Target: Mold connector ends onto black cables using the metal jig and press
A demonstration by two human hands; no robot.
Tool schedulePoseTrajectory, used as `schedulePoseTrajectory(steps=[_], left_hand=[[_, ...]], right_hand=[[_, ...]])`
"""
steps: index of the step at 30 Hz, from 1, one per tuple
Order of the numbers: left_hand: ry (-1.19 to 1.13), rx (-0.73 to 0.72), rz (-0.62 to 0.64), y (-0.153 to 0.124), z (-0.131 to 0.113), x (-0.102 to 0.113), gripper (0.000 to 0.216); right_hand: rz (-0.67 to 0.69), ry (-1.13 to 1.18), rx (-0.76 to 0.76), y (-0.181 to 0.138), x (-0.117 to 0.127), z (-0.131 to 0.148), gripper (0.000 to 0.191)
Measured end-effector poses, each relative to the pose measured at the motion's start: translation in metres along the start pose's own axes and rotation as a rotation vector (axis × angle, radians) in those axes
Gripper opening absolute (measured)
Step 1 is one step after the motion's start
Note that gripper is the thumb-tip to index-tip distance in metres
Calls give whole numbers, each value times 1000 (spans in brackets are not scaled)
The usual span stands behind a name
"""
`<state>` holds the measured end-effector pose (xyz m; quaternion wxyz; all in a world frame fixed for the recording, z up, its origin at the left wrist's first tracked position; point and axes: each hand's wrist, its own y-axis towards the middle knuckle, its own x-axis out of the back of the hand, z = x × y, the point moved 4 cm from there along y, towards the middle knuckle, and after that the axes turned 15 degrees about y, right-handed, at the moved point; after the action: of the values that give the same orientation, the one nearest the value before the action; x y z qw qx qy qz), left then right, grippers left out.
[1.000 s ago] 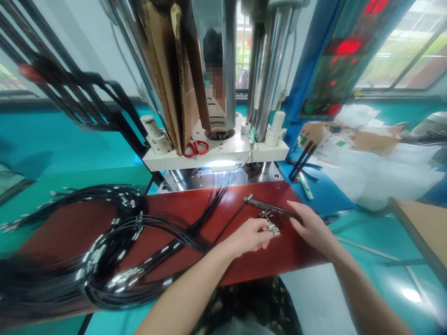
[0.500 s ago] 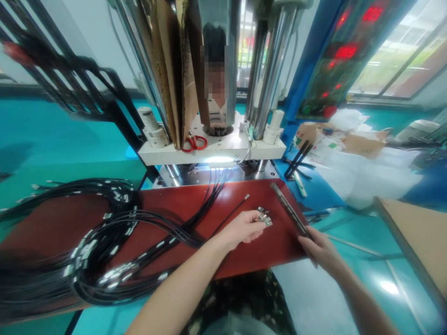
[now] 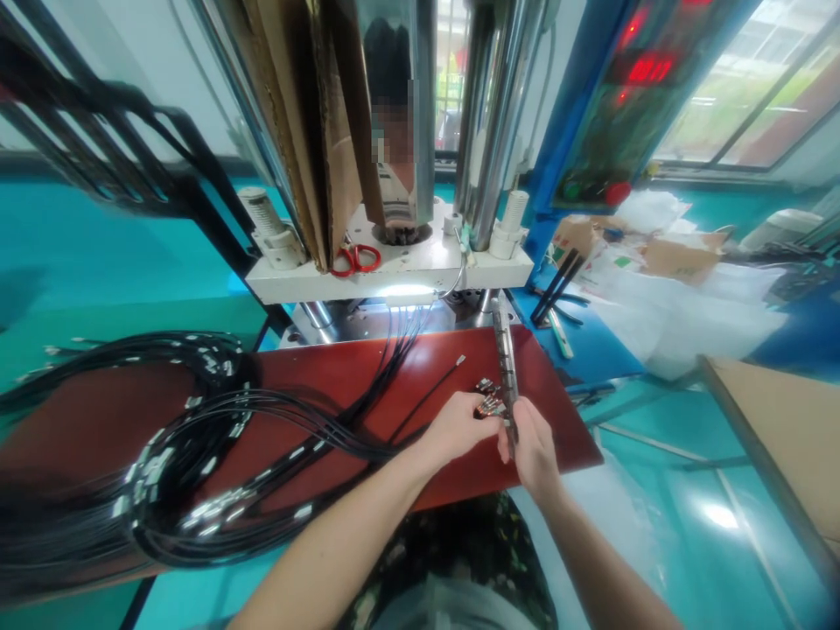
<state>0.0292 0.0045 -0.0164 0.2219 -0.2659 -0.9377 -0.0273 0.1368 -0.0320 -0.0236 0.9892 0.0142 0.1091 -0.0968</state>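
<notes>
My left hand (image 3: 459, 426) is closed around a bunch of small metal connectors (image 3: 489, 402), whose shiny ends stick out past the fingertips. Close beside it, my right hand (image 3: 533, 442) grips the near end of a long, narrow metal bar (image 3: 505, 354) with slots along it. The bar points away from me, its far end near the press. The hands almost meet; whether the connectors touch the bar I cannot tell. A single black cable (image 3: 426, 394) with a metal tip lies left of the connectors on the red-brown board (image 3: 315, 363).
Coiled black cables (image 3: 190, 455) with pale tips cover the board's left side. Several thin cables run under the white press plate (image 3: 394, 278), where red-handled scissors (image 3: 356, 260) lie. Pliers (image 3: 568, 306) rest on the blue surface at right. A cardboard-coloured panel (image 3: 774, 437) stands far right.
My right hand has brought the metal bar leftward, from the board's right edge to beside my left hand. The left hand stays near its place, still holding the connectors. The view has shifted slightly.
</notes>
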Motion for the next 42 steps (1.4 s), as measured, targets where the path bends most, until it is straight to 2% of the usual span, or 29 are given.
schedulePoseTrajectory(steps=[5,8,12,19,24,28,32,37,39,42], left_hand=[[72,24,-37,-1,2,1,16],[84,31,-65,-2,3,2,15],[-72,66,15,-2,3,6,16],[-462,185,145,2,4,16,30],[-548,285,162,5,9,13,34],[-596,293,179,6,7,14,31],[-483,253,176,6,5,10,25],[-138,128,-69,7,7,8,14],[-68,113,-88,7,8,7,13],[-83,121,-72,6,8,8,11]], right_hand=[[-28,-189,38,-3,-4,2,28],[2,-260,59,-2,-5,1,28],[29,-155,20,1,-1,-1,32],[-3,28,-12,0,5,-2,32],[-15,65,-21,-1,5,-5,35],[-42,88,-31,-1,6,-5,41],[-4,75,-31,-1,5,-5,41],[-18,51,-52,1,8,-9,49],[-21,41,-61,1,8,-10,51],[8,7,-60,2,7,-10,53]])
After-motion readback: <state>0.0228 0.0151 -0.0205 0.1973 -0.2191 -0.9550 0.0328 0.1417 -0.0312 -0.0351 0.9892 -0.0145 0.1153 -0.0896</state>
